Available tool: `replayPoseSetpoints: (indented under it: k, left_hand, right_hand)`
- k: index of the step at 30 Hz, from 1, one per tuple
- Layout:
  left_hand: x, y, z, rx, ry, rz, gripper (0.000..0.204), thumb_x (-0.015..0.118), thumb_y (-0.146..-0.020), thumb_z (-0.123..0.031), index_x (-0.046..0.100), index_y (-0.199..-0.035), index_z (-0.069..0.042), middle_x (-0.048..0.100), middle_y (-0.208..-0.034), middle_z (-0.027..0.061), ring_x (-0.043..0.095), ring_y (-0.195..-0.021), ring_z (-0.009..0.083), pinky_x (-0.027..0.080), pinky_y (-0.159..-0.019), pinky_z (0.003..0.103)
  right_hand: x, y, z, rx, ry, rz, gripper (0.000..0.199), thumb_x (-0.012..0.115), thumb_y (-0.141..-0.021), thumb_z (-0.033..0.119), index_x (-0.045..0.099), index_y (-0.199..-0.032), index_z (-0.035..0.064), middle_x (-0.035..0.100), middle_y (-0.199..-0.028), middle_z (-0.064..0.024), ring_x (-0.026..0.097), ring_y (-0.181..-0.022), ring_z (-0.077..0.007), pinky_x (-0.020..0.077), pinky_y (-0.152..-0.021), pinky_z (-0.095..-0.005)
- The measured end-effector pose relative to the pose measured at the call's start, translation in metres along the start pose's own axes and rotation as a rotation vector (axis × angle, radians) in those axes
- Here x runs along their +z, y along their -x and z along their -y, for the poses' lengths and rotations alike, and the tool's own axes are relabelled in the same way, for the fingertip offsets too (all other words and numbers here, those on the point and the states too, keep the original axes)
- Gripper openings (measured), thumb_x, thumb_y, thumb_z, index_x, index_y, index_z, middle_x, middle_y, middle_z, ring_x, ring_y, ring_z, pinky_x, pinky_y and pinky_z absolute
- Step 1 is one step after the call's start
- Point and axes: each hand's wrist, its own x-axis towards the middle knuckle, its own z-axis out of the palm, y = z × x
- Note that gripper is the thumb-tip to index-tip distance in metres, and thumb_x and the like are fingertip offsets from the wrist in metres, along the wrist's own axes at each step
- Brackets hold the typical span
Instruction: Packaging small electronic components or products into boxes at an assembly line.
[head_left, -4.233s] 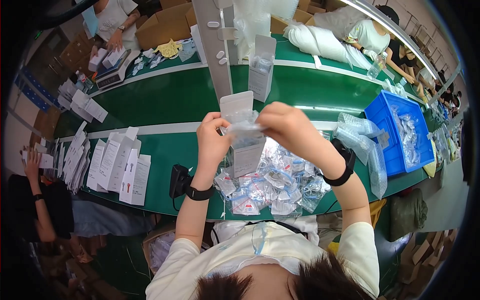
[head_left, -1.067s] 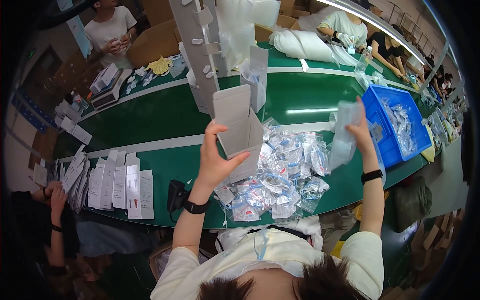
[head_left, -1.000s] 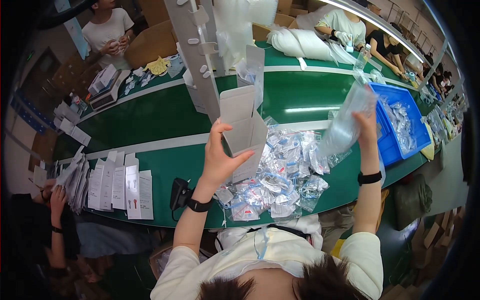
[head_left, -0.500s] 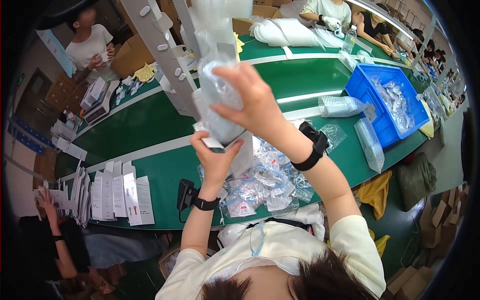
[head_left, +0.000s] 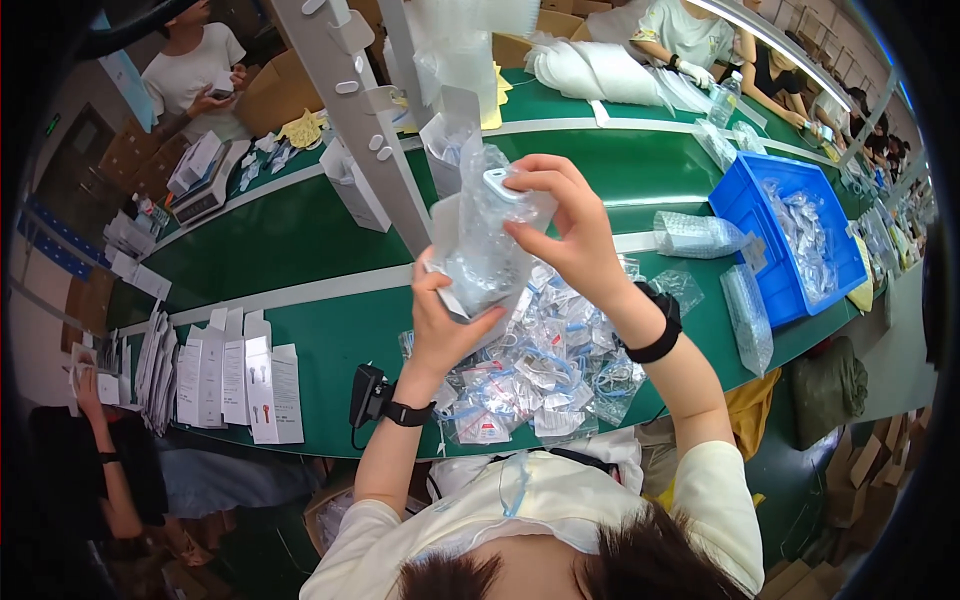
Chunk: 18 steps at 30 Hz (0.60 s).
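My left hand (head_left: 440, 325) is closed around the lower part of an open white carton (head_left: 446, 222), tilted above the bench. A pale handheld device in bubble wrap (head_left: 485, 255) sits at the carton's mouth, partly within it; how deep it goes I cannot tell. At its upper end, the thumb and fingers of my right hand (head_left: 570, 225) pinch the wrapped device. Under both hands lies a heap of clear bags with cables and paper slips (head_left: 545, 365).
A blue bin (head_left: 735, 185) of bagged parts stands right, beside bubble-wrap pouches (head_left: 695, 237). Flat printed cartons (head_left: 232, 375) lie left. A metal post (head_left: 345, 100) rises beyond my hands, near an upright white carton (head_left: 355, 190). Co-workers stand across the bench and at left.
Both hands have shifted right in the picture with the carton and the wrapped device. My right hand, blurred before, now pinches the device's upper end. The background has shifted slightly too.
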Motion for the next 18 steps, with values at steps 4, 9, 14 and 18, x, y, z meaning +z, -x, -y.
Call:
replayPoseSetpoints:
  k: [4, 9, 14, 18]
  left_hand:
    - [0.004, 0.002, 0.001, -0.077, 0.042, 0.009, 0.071, 0.082, -0.054, -0.014, 0.027, -0.098, -0.008, 0.034, -0.122, 0.0246, 0.041, -0.111, 0.0371, 0.036, -0.089, 0.042]
    - [0.011, 0.0, 0.011, -0.048, 0.249, -0.046, 0.071, 0.082, -0.054, -0.014, 0.027, -0.098, -0.009, 0.034, -0.122, 0.0231, 0.042, -0.11, 0.0356, 0.036, -0.09, 0.039]
    - [-0.011, 0.018, 0.028, -0.129, 0.236, -0.102, 0.077, 0.081, -0.056, -0.015, 0.025, -0.107, -0.008, 0.035, -0.12, 0.0218, 0.044, -0.107, 0.0328, 0.037, -0.09, 0.038]
    - [-0.035, 0.006, -0.003, -0.265, 0.36, -0.042, 0.072, 0.079, -0.056, -0.016, 0.036, -0.113, -0.009, 0.038, -0.116, 0.012, 0.043, -0.107, 0.0233, 0.035, -0.091, 0.034]
  right_hand:
    - [0.012, 0.0, 0.017, -0.029, 0.066, 0.101, 0.033, 0.068, -0.065, 0.005, 0.06, -0.098, 0.0068, 0.051, -0.104, -0.0096, 0.048, -0.101, -0.023, 0.0395, -0.085, -0.0299]
    - [0.018, 0.016, -0.015, -0.232, 0.385, 0.428, 0.021, 0.064, -0.07, 0.008, 0.063, -0.091, 0.0068, 0.054, -0.102, -0.0089, 0.05, -0.098, -0.023, 0.0404, -0.083, -0.0309]
    - [0.004, 0.015, -0.074, 0.226, 0.151, -0.001, 0.022, 0.062, -0.073, 0.016, 0.064, -0.093, 0.0058, 0.057, -0.099, -0.0125, 0.051, -0.096, -0.0301, 0.0406, -0.084, -0.0358]
    - [0.011, 0.052, -0.167, 0.408, 0.835, 0.264, 0.033, 0.067, -0.067, 0.013, 0.058, -0.097, 0.0024, 0.058, -0.09, -0.0173, 0.055, -0.087, -0.0308, 0.0459, -0.073, -0.0395]
